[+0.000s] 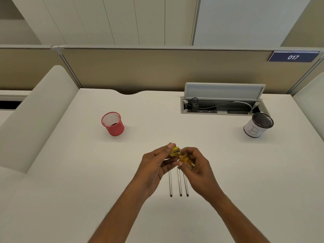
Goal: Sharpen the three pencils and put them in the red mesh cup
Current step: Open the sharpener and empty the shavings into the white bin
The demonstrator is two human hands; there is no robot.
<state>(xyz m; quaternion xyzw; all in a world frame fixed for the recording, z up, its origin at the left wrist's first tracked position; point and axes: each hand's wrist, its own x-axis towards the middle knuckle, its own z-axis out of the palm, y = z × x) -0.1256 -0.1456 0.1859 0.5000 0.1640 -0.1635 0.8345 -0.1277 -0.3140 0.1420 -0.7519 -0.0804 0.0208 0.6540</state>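
Three dark pencils (179, 184) lie side by side on the white desk (70, 163), running away from me, with their far ends hidden under my hands. Above them my left hand (155, 163) pinches the yellow sharpener top (175, 151). My right hand (198, 163) grips the clear yellow sharpener case (186, 161), which touches the top. The red mesh cup (113, 123) stands upright at the far left of the desk, apart from both hands.
A white cup with a black mesh rim (257, 126) stands at the far right. Behind it an open cable tray (220, 106) with plugs and wires is sunk into the desk. Beige partitions close the back and both sides.
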